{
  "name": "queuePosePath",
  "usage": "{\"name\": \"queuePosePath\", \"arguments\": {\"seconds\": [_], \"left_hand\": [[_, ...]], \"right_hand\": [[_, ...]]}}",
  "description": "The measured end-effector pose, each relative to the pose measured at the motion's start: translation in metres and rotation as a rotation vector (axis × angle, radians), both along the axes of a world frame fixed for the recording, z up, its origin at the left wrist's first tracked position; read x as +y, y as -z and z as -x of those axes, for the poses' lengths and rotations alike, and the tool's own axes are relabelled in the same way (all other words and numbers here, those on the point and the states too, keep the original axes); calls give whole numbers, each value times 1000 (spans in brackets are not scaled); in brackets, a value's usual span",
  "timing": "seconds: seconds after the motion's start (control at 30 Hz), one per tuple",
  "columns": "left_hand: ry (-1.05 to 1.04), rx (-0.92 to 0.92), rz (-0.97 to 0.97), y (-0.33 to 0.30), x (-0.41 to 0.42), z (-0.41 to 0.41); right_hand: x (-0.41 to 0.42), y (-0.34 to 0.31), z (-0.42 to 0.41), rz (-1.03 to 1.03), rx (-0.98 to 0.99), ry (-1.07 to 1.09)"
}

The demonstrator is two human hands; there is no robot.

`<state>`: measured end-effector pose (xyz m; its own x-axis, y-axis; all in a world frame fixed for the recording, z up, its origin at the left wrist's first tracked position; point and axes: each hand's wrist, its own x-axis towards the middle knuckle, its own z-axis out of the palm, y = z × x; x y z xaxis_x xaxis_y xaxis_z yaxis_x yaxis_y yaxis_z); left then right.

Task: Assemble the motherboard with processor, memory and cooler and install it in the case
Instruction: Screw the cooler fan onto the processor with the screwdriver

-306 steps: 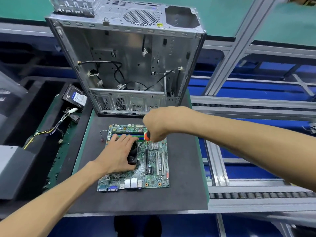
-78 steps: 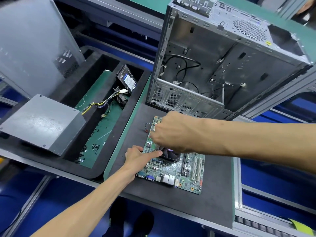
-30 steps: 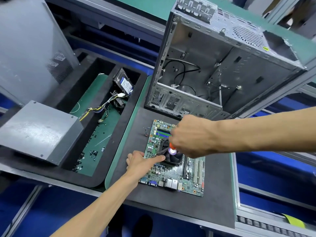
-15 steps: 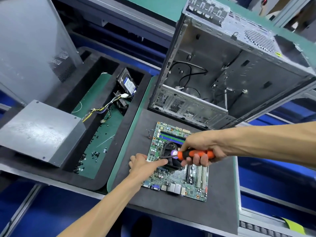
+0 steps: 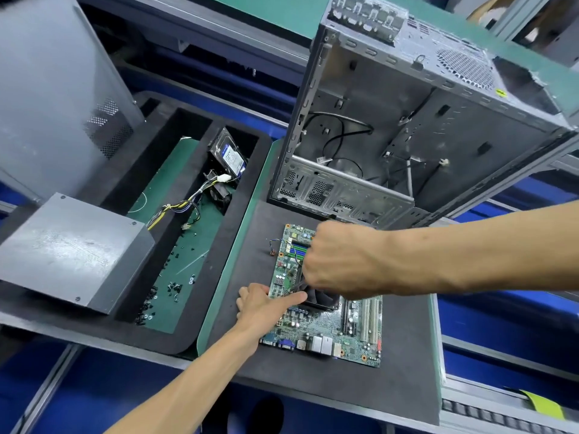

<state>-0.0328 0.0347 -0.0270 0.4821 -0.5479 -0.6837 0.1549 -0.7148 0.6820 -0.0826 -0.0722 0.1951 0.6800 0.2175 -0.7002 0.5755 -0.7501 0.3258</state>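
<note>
Right hand (image 5: 340,261): fist over the cooler (image 5: 322,300), grip closed around a tool; only a thin dark shaft (image 5: 296,285) shows below the fist, angled down toward the cooler's left edge. Handle hidden by the fingers.

Left hand (image 5: 266,303): grip loose, holding nothing; forefinger stretched out, tip touching the motherboard (image 5: 329,330) just beside the cooler's left side. Rest of the hand lies on the board's left edge.

Motherboard: flat on the dark mat (image 5: 404,355) on the counter, rear ports toward the person, white expansion slots (image 5: 369,317) on its right side. Memory sticks (image 5: 299,249) seated near the far edge, partly covered by the right hand. Cooler sits near the board's centre, mostly hidden.

Case (image 5: 423,126): standing just behind the board, open side facing the person, black cables loose inside, no board in it.

Left of the mat: black tray (image 5: 175,339) with green floor. In it, hard drive (image 5: 230,155) leaning at the far end, wire bundle (image 5: 188,203) with white connector, small black screws (image 5: 170,289) scattered. Grey power supply (image 5: 69,249) rests on the tray's left rim. Grey side panel (image 5: 56,89) stands behind it.
</note>
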Motion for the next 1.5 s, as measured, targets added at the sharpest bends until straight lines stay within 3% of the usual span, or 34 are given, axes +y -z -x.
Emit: {"name": "queuePosePath", "arguments": {"seconds": [0.03,0.1,0.17,0.3,0.4,0.47,0.57,0.67,0.73,0.87,0.93,1.0,1.13,1.27,1.37,1.5], "left_hand": [[-2,-6,-2,0,0,0],[-11,-11,1,0,0,0],[-19,-19,8,0,1,1],[-12,-24,30,-1,1,3],[-14,-12,42,-2,2,3],[-12,-14,39,-3,2,3],[-4,12,34,-5,1,2],[-6,19,34,-6,2,2],[-4,21,28,-6,1,1],[-1,19,9,-6,0,0],[-2,15,5,-7,0,0],[-4,17,6,-7,-1,-1],[-5,8,10,-5,-1,0],[-7,-12,9,-3,-1,1],[1,-10,7,-4,0,2],[26,-39,18,-7,-1,3]], "right_hand": [[3,3,-1,-11,14,-9],[4,10,-4,-89,-22,244],[0,13,-9,-165,-19,739],[-27,24,-19,-416,316,1805],[-36,29,-13,-575,484,2310],[-39,32,-7,-639,504,2473],[-40,29,-1,-638,508,2406],[-36,23,-5,-557,405,2107],[-29,19,-6,-439,269,1744],[-7,6,0,-55,-28,530],[1,4,-1,-22,7,289],[1,9,-6,-62,12,510],[-18,23,-15,-371,160,1690],[-31,31,-4,-643,376,2438],[-39,30,5,-700,435,2517],[-48,19,4,-534,300,2036]]}}
